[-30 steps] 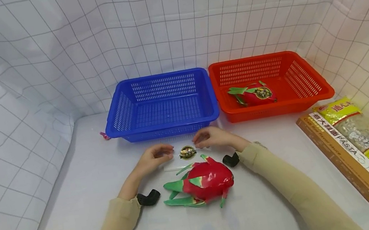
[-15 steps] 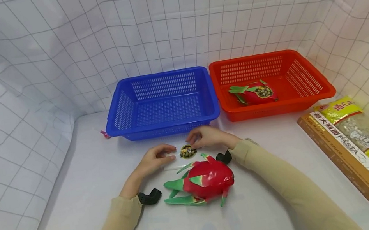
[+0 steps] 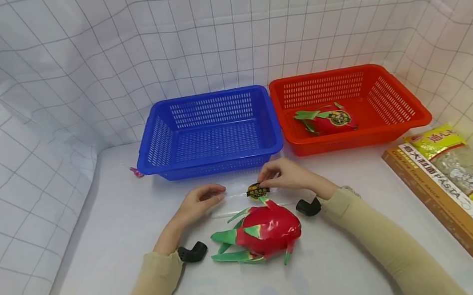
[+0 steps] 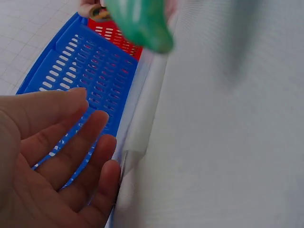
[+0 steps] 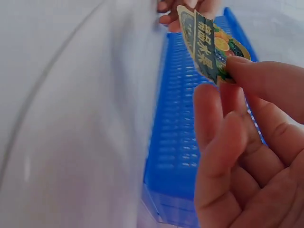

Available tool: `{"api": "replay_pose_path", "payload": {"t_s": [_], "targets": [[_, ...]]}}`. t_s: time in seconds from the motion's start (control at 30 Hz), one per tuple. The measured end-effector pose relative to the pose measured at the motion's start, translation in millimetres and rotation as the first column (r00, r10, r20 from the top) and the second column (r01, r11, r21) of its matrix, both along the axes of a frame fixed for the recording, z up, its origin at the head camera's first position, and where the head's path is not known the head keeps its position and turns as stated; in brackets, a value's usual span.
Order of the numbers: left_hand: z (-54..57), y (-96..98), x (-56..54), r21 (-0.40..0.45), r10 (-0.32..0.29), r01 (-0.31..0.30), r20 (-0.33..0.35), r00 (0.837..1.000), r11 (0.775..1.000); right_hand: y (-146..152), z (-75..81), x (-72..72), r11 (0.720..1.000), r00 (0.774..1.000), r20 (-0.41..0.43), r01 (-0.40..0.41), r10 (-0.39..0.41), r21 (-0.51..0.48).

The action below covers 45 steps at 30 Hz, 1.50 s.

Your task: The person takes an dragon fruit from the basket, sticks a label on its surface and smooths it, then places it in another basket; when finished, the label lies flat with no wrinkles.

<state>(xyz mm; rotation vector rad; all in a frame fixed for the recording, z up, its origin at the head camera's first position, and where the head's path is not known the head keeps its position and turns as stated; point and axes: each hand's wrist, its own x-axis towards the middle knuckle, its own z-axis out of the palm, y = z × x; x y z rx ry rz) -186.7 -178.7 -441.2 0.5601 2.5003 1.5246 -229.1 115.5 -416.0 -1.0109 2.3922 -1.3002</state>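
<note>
My right hand point(image 3: 288, 174) pinches an oval fruit sticker point(image 3: 258, 191) between thumb and fingertips. In the right wrist view, this sticker point(image 5: 209, 45) is raised and bent, with dark, gold and fruit-picture printing. My left hand point(image 3: 197, 206) lies with loosely bent fingers at the left end of a pale backing strip point(image 3: 232, 211); whether it touches the strip I cannot tell. Nothing sits between its thumb and fingers in the left wrist view. In front of both hands lies a red dragon fruit point(image 3: 273, 230) with green leaf tips pointing left.
A blue basket point(image 3: 216, 163) stands behind the hands. Beside it a red basket point(image 3: 362, 139) holds another dragon fruit point(image 3: 325, 121) bearing a similar sticker. At the right lie a pasta box point(image 3: 451, 208) and a yellow food bag point(image 3: 463, 163). A pink scrap point(image 3: 136, 172) is left of the blue basket.
My right hand first reached left to the sticker, took hold of its edge, and then drew it to the right. My left hand and the dragon fruit stayed nearly still.
</note>
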Motion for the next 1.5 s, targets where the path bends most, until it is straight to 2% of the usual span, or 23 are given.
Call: {"api": "replay_pose_path", "payload": {"t_s": [0.07, 0.2, 0.3, 0.37, 0.43, 0.5, 0.57, 0.63, 0.67, 0.73, 0.8, 0.9, 0.93, 1.0, 1.13, 1.23, 1.37, 1.5], "targets": [[5.5, 2.7, 3.5, 0.002, 0.007, -0.007, -0.019, 1.000, 1.000, 9.4, 4.7, 8.6, 0.999, 1.000, -0.004, 0.030, -0.030, -0.041], [24.4, 14.9, 17.6, 0.002, -0.012, 0.013, -0.129, 0.992, 1.000, 22.9, 17.8, 25.8, 0.980, 0.986, 0.018, 0.164, -0.163, -0.112], [40.5, 28.7, 33.1, 0.036, -0.030, 0.040, -0.232, 0.972, 0.999, 29.5, 30.4, 38.4, 0.947, 0.962, 0.081, 0.272, -0.262, -0.170], [49.4, 37.7, 43.7, 0.073, -0.038, 0.063, -0.296, 0.954, 0.995, 33.0, 37.0, 46.4, 0.932, 0.951, 0.135, 0.301, -0.278, -0.204], [60.8, 46.4, 55.4, 0.107, -0.047, 0.090, -0.351, 0.935, 0.990, 35.0, 41.9, 54.8, 0.934, 0.951, 0.178, 0.287, -0.251, -0.214], [72.9, 53.4, 67.4, 0.135, -0.058, 0.119, -0.390, 0.919, 0.984, 35.9, 44.5, 63.3, 0.951, 0.960, 0.201, 0.237, -0.197, -0.201], [83.7, 58.5, 78.5, 0.156, -0.070, 0.144, -0.405, 0.912, 0.977, 35.2, 45.9, 71.2, 0.968, 0.971, 0.202, 0.166, -0.128, -0.186], [92.2, 63.0, 89.1, 0.163, -0.079, 0.155, -0.398, 0.914, 0.974, 33.6, 45.2, 77.1, 0.980, 0.980, 0.192, 0.093, -0.058, -0.178], [92.4, 64.5, 92.7, 0.162, -0.079, 0.154, -0.394, 0.916, 0.975, 32.8, 44.5, 79.4, 0.981, 0.981, 0.190, 0.062, -0.027, -0.181], [89.8, 67.6, 98.1, 0.156, -0.085, 0.164, -0.418, 0.904, 0.974, 30.8, 42.8, 82.8, 0.981, 0.984, 0.176, 0.012, 0.022, -0.192], [81.8, 70.7, 100.8, 0.149, -0.088, 0.177, -0.469, 0.879, 0.973, 28.9, 40.8, 85.1, 0.980, 0.984, 0.168, -0.027, 0.060, -0.196], [62.4, 74.1, 100.1, 0.133, -0.086, 0.193, -0.567, 0.819, 0.972, 26.2, 38.2, 87.8, 0.980, 0.984, 0.150, -0.063, 0.093, -0.190], [55.9, 75.2, 99.6, 0.124, -0.085, 0.193, -0.586, 0.806, 0.973, 25.4, 37.3, 88.5, 0.980, 0.985, 0.143, -0.068, 0.095, -0.185], [44.0, 76.9, 98.3, 0.096, -0.082, 0.176, -0.609, 0.789, 0.980, 24.1, 36.1, 90.3, 0.984, 0.988, 0.131, -0.060, 0.083, -0.169], [32.4, 82.2, 97.4, 0.037, -0.064, 0.114, -0.641, 0.765, 0.993, 22.7, 35.2, 95.7, 0.992, 0.997, 0.071, -0.005, 0.013, -0.122], [29.2, 85.7, 97.4, 0.007, -0.038, 0.058, -0.662, 0.748, 0.998, 21.9, 36.1, 102.3, 0.995, 0.998, -0.050, 0.042, -0.046, -0.086], [28.2, 89.0, 98.6, 0.002, -0.011, 0.017, -0.671, 0.741, 1.000, 21.8, 36.2, 111.0, 0.995, 0.968, -0.234, 0.078, -0.091, -0.062], [26.9, 93.0, 100.1, 0.012, 0.019, -0.014, -0.676, 0.737, 1.000, 22.8, 32.0, 116.4, 0.996, 0.940, -0.330, 0.083, -0.086, -0.023]]}}
